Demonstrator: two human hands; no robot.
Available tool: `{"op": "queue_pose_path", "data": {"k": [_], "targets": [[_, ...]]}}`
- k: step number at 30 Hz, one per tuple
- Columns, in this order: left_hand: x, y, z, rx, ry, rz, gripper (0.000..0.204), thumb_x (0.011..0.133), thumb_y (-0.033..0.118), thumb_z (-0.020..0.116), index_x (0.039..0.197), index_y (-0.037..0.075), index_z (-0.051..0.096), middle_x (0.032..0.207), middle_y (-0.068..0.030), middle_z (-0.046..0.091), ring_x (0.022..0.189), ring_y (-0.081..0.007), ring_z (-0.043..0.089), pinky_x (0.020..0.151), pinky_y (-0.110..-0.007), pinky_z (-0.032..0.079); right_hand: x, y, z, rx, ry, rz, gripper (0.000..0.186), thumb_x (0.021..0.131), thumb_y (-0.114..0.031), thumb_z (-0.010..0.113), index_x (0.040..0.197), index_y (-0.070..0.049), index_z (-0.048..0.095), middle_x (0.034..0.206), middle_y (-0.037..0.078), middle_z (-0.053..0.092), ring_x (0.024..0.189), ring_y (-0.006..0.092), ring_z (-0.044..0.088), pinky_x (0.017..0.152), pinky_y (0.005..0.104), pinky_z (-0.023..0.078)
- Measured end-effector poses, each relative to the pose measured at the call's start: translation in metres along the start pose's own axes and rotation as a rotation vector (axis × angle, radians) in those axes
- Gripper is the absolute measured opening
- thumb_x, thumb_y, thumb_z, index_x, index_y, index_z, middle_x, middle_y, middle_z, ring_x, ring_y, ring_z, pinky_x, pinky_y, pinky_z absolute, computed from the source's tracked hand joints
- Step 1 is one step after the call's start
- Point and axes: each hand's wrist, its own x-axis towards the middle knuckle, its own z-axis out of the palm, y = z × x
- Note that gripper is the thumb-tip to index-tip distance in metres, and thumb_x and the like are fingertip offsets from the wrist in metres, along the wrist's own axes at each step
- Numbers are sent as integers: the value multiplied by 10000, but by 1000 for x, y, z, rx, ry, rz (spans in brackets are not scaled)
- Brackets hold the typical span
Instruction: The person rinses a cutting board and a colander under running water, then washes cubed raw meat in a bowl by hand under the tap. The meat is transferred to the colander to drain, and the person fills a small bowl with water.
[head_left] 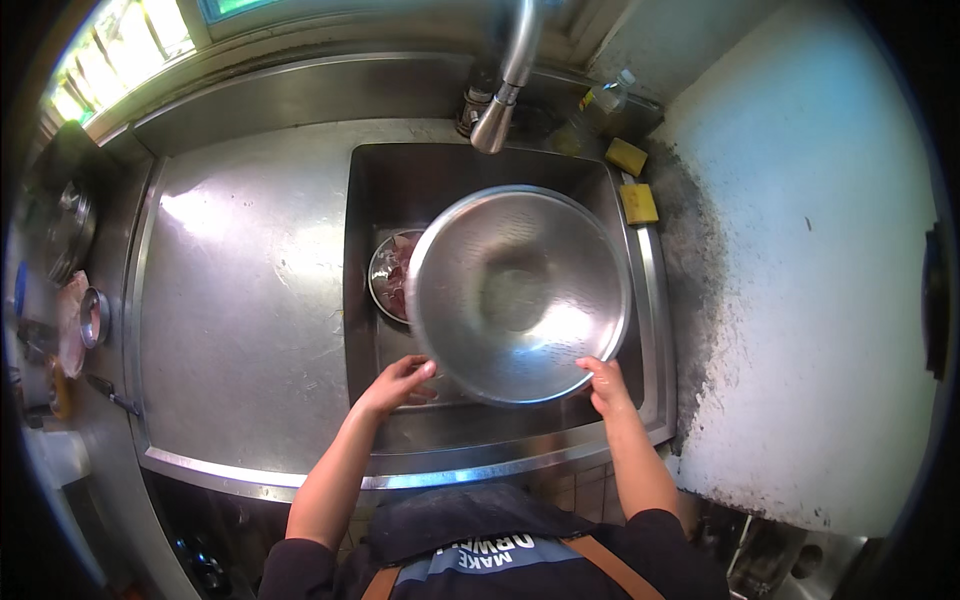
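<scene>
A large steel mixing bowl [468, 300] is over the sink [375, 185], its wide mouth facing me and its inside looking wet. At its near right rim, my right hand [606, 386] grips the edge, thumb on the inner side and fingers beneath. My left hand [400, 385] is just off the near left rim, fingers stretched out and apart, holding nothing that I can see. Partly hidden behind the bowl's left side, a round metal dish [380, 285] of raw reddish meat [400, 268] sits in the sink.
A faucet [497, 118] hangs over the sink's far edge. Two yellow sponges [638, 204] and a clear plastic bottle [605, 97] stand at the far right by the wall. Left of the sink stretches a steel counter [240, 300]; a knife [112, 394] and small bowl [94, 318] lie beyond.
</scene>
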Motion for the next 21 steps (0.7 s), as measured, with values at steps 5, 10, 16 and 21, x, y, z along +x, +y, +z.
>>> {"op": "queue_pose_path", "data": {"k": [5, 10, 16, 21], "targets": [[146, -83, -62, 45, 382, -199, 516, 885, 430, 628, 1159, -3, 562, 1045, -138, 623, 932, -263, 659, 769, -399, 529, 41, 15, -26, -34, 170, 162, 189, 738, -71, 638, 915, -21, 595, 817, 69, 616, 735, 224, 628, 595, 368, 527], [255, -188, -123, 334, 736, -276, 438, 904, 375, 558, 1092, -17, 603, 971, -220, 667, 973, -359, 649, 833, -446, 504, 96, 50, -4, 76, 216, 241, 193, 746, -72, 633, 927, -18, 591, 792, 80, 607, 652, 240, 618, 553, 415, 522], [288, -153, -83, 482, 898, -280, 425, 895, 342, 524, 1116, -9, 613, 1057, -247, 653, 1046, -375, 615, 907, -452, 471, 166, 124, -14, 87, 298, 307, 152, 806, -127, 622, 943, -68, 592, 814, 62, 631, 713, 230, 613, 591, 402, 493], [294, -166, -86, 261, 1048, -113, 345, 889, 261, 531, 1110, 7, 607, 968, -202, 684, 830, -333, 681, 746, -425, 545, 213, 142, 3, 39, 277, 352, 184, 814, -114, 629, 981, -54, 582, 825, 77, 631, 731, 234, 616, 600, 390, 486]]}}
